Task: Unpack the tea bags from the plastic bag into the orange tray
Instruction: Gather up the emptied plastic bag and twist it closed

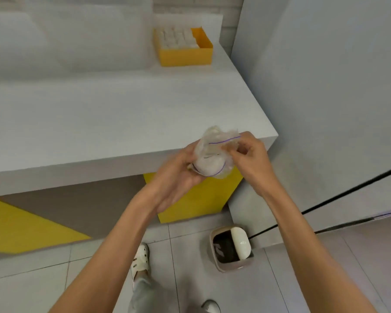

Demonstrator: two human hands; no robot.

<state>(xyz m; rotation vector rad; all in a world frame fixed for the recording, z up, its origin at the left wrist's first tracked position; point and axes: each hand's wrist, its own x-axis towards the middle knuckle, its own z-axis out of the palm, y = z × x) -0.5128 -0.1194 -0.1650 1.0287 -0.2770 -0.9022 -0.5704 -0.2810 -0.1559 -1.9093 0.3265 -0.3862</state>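
Plastic bag, crumpled, is held at centre right of frame over the counter edge. Its long axis runs lower left to upper right. Left hand cups the bulged lower end; right hand pinches the purple-lined upper edge. Orange tray, upper centre, holds white tea bags. Tiled floor; bin lower right.

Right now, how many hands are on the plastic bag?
2. The left hand holds the plastic bag from its left side; the right hand pinches its upper right edge, by the purple seal line.
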